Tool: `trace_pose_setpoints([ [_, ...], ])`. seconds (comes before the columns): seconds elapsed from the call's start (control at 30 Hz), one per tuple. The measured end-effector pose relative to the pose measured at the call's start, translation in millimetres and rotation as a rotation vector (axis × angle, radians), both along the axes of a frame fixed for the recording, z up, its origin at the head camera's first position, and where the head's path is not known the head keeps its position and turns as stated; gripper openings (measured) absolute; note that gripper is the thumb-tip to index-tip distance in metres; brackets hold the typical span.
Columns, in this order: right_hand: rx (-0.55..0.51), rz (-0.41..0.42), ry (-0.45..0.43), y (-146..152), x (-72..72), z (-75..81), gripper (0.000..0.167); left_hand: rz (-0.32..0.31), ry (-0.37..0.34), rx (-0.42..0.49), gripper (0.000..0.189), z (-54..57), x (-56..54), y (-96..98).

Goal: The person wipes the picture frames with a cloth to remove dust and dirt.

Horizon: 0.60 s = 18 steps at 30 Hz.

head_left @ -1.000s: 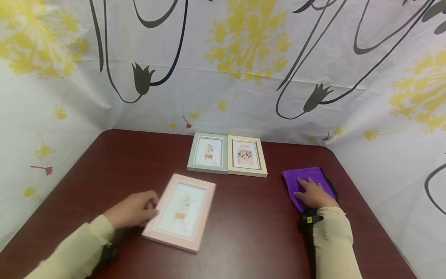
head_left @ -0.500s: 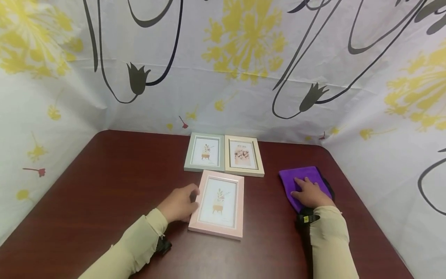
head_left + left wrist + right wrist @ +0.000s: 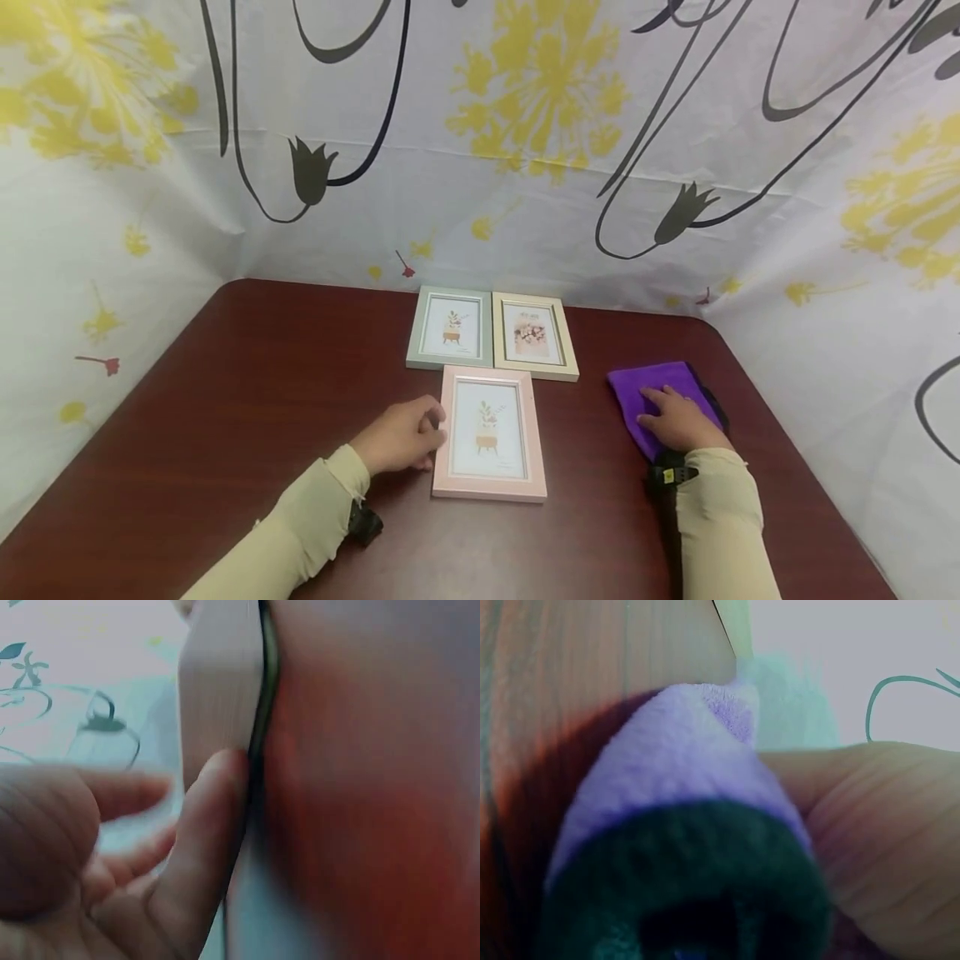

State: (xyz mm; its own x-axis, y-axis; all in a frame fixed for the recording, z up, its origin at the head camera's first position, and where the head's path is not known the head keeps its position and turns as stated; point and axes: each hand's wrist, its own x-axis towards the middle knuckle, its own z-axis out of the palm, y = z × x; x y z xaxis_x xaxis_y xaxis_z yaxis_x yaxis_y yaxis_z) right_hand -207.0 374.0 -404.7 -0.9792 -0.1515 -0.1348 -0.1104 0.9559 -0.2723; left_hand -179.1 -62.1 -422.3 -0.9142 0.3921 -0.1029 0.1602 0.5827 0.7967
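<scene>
A: Around you, a white fabric backdrop with printed yellow and grey flowers (image 3: pixel 525 225) is enclosing the glossy, dark red-brown counter (image 3: pixel 300 358).

B: In front of you, the large rectangular picture frame with a pale pink border (image 3: pixel 487 433) is lying face up near the middle of the counter, its far edge meeting or nearly meeting two smaller frames.

A: Toward your right, the soft purple cloth with a black edge (image 3: pixel 628 398) is lying well apart from that pink frame.

B: Those smaller ones, the pale green rectangular picture frame (image 3: pixel 450 329) and the cream rectangular picture frame (image 3: pixel 534 336), are sitting side by side, touching.

A: And your fingers?

B: Your left hand (image 3: pixel 393 437) is touching the pink frame's left side. Its fingers are bending, one pressing the edge; I cannot tell whether they are pinching it. Your right hand (image 3: pixel 686 425) is resting on the cloth, fingers spreading loosely, gripping nothing.

A: I'd judge you are lining up the pink frame against the other two.

B: Agreed. The next move is probably calling for a light squaring nudge at most, without bumping the pair, then a gentle release.
</scene>
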Motion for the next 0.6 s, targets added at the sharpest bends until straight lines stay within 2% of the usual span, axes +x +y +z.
trace_pose_setpoints([
  [0.13, -0.025, 0.039, 0.130, 4.9, -0.1, -1.5, 0.032, -0.092, 0.170, -0.134, 0.040, 1.0, -5.1, -8.4],
  [0.2, -0.038, 0.030, 0.150, 4.1, -0.7, -1.4, 0.019, -0.126, 0.220, -0.211, 0.050, 1.1, -4.2, -11.6],
  [0.27, -0.041, 0.022, 0.162, 4.3, -1.0, -1.8, 0.010, -0.159, 0.222, -0.258, 0.058, 2.8, -1.9, -13.4],
  [0.33, -0.043, 0.017, 0.167, 5.2, -1.2, -2.7, 0.008, -0.195, 0.218, -0.289, 0.060, 5.4, 0.5, -14.8],
  [0.53, -0.078, -0.028, 0.169, 12.9, -0.3, -5.0, 0.006, -0.275, 0.188, -0.319, 0.061, 16.3, 7.3, -19.8],
  [0.6, -0.138, -0.050, 0.160, 16.0, 1.0, -3.4, 0.003, -0.290, 0.175, -0.315, 0.061, 18.3, 8.4, -20.9],
])
